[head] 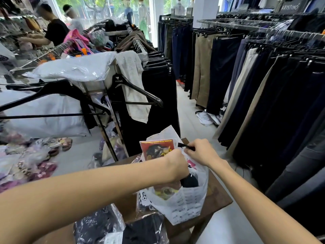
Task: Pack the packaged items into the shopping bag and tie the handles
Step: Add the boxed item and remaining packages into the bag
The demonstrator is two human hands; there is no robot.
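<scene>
Our left hand grips the white printed plastic shopping bag rim; right hand pinches its black handle. Bag sits on our brown wooden counter, trouser racks around.

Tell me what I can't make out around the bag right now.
Head view only:
- Left hand fingers: hidden inside the shopping bag.
- Bag contents: mostly covered by its printed plastic.
- Right hand grip on the black handle: fingertips hidden.
- Packaged items: cut by the bottom edge.

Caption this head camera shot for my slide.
Both hands, left hand and right hand, pack a red packaged item into a white plastic shopping bag.
</scene>
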